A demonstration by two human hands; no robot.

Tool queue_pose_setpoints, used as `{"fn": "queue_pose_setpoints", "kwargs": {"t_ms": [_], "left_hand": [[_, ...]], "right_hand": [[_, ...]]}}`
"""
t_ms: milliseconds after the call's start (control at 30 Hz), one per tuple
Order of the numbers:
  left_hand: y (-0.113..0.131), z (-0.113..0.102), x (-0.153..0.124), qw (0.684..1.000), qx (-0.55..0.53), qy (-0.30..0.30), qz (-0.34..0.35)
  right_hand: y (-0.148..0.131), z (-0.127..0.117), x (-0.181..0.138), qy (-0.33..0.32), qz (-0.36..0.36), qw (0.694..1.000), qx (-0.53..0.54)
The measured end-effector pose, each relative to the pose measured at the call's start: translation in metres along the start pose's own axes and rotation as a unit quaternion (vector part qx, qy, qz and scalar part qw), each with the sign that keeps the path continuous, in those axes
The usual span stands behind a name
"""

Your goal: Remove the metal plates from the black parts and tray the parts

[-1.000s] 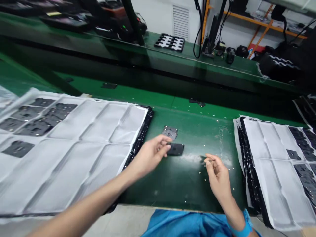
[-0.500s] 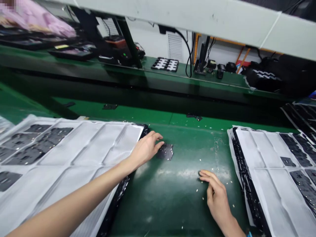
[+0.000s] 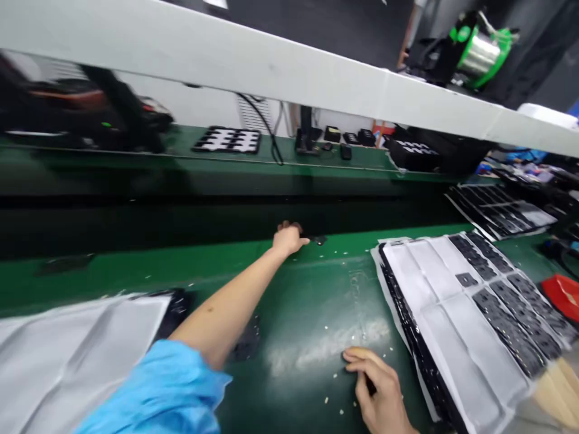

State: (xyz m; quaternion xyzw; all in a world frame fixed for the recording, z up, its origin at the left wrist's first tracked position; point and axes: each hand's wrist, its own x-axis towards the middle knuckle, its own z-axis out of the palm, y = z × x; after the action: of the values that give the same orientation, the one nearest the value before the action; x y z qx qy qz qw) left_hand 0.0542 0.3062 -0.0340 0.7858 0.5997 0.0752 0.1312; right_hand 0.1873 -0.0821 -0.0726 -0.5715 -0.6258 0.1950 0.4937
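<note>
My left hand (image 3: 288,239) reaches far across the green bench, its fingers curled at the left end of a small black flat part (image 3: 319,240) near the dark back ledge. The hand hides that end of the part. Under my left forearm, partly covered, lies a second dark flat plate (image 3: 248,339) on the bench. My right hand (image 3: 377,386) hovers or rests low over the bench, with loosely bent fingers and a gap to the thumb; nothing shows in it.
At left stands a white compartment tray (image 3: 40,361); at right a stacked white tray (image 3: 456,325) holds dark plates in its far compartments. Small pale bits dot the green bench (image 3: 294,386). A white beam (image 3: 289,69) crosses above. Another dark part (image 3: 66,264) lies back left.
My left hand has moved from the plate by the left tray to the black part at the back. The view has swung right. My right hand keeps much the same pose.
</note>
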Motion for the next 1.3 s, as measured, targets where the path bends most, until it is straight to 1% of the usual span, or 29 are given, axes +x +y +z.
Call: {"fn": "queue_pose_setpoints", "kwargs": {"t_ms": [67, 133, 233, 300, 400, 467, 500, 567, 633, 667, 700, 767, 800, 833, 867, 900, 967, 1033, 1067, 1100, 1167, 1200, 1267, 1300], "left_hand": [[-0.004, 0.004, 0.006, 1.000, 0.008, -0.018, 0.010], [-0.008, 0.007, 0.009, 0.999, 0.011, -0.031, 0.019], [-0.010, 0.008, 0.009, 0.999, 0.004, -0.034, 0.038], [-0.010, 0.002, 0.004, 0.998, -0.002, -0.032, 0.056], [-0.006, -0.018, -0.016, 0.995, -0.012, -0.031, 0.095], [-0.001, -0.033, -0.042, 0.989, -0.022, -0.036, 0.141], [0.003, -0.041, -0.060, 0.984, -0.028, -0.043, 0.170], [0.012, -0.052, -0.104, 0.968, -0.045, -0.077, 0.236], [0.022, -0.058, -0.155, 0.944, -0.066, -0.129, 0.297], [0.028, -0.060, -0.181, 0.920, -0.089, -0.165, 0.345], [0.034, -0.062, -0.205, 0.900, -0.110, -0.189, 0.378], [0.043, -0.062, -0.244, 0.880, -0.146, -0.210, 0.401], [0.045, -0.060, -0.260, 0.878, -0.163, -0.211, 0.397], [0.046, -0.057, -0.273, 0.880, -0.179, -0.209, 0.388], [0.044, -0.052, -0.285, 0.884, -0.191, -0.201, 0.375], [0.039, -0.044, -0.297, 0.894, -0.196, -0.186, 0.359], [0.022, -0.020, -0.320, 0.925, -0.173, -0.130, 0.312], [0.002, 0.012, -0.342, 0.963, -0.110, -0.040, 0.243], [-0.007, 0.029, -0.351, 0.976, -0.077, 0.001, 0.204], [-0.014, 0.044, -0.357, 0.982, -0.046, 0.040, 0.181], [-0.016, 0.068, -0.357, 0.983, -0.002, 0.087, 0.163], [-0.011, 0.076, -0.351, 0.982, 0.009, 0.098, 0.158], [0.011, 0.085, -0.330, 0.983, 0.015, 0.097, 0.155], [0.025, 0.086, -0.319, 0.984, 0.012, 0.085, 0.158]], "right_hand": [[-0.005, 0.002, 0.003, 0.017, 0.013, 1.000, 0.006], [-0.009, 0.004, 0.006, 0.018, 0.014, 1.000, 0.014], [-0.011, 0.003, 0.008, 0.019, 0.021, 1.000, 0.006], [-0.012, -0.001, 0.009, 0.025, 0.032, 0.999, -0.005], [-0.013, -0.008, 0.013, 0.052, 0.038, 0.998, -0.015], [-0.015, -0.013, 0.018, 0.077, 0.039, 0.996, -0.018], [-0.017, -0.015, 0.021, 0.092, 0.044, 0.995, -0.019], [-0.020, -0.018, 0.028, 0.123, 0.058, 0.991, -0.014], [-0.023, -0.016, 0.035, 0.140, 0.075, 0.987, -0.003], [-0.024, -0.015, 0.037, 0.134, 0.083, 0.987, 0.007], [-0.026, -0.013, 0.039, 0.114, 0.090, 0.989, 0.023], [-0.028, -0.008, 0.041, 0.043, 0.100, 0.992, 0.069], [-0.029, -0.007, 0.041, 0.006, 0.104, 0.990, 0.092], [-0.029, -0.006, 0.040, -0.021, 0.108, 0.988, 0.109], [-0.028, -0.007, 0.038, -0.033, 0.114, 0.986, 0.118], [-0.026, -0.010, 0.036, -0.031, 0.123, 0.984, 0.122], [-0.020, -0.018, 0.030, 0.009, 0.149, 0.980, 0.129], [-0.013, -0.030, 0.023, 0.071, 0.185, 0.970, 0.144], [-0.009, -0.035, 0.020, 0.104, 0.201, 0.963, 0.149], [-0.007, -0.041, 0.017, 0.137, 0.216, 0.955, 0.149], [-0.005, -0.049, 0.012, 0.191, 0.233, 0.943, 0.143], [-0.006, -0.052, 0.012, 0.211, 0.236, 0.938, 0.142], [-0.010, -0.055, 0.011, 0.238, 0.234, 0.931, 0.150], [-0.012, -0.056, 0.012, 0.251, 0.230, 0.927, 0.155]]}}
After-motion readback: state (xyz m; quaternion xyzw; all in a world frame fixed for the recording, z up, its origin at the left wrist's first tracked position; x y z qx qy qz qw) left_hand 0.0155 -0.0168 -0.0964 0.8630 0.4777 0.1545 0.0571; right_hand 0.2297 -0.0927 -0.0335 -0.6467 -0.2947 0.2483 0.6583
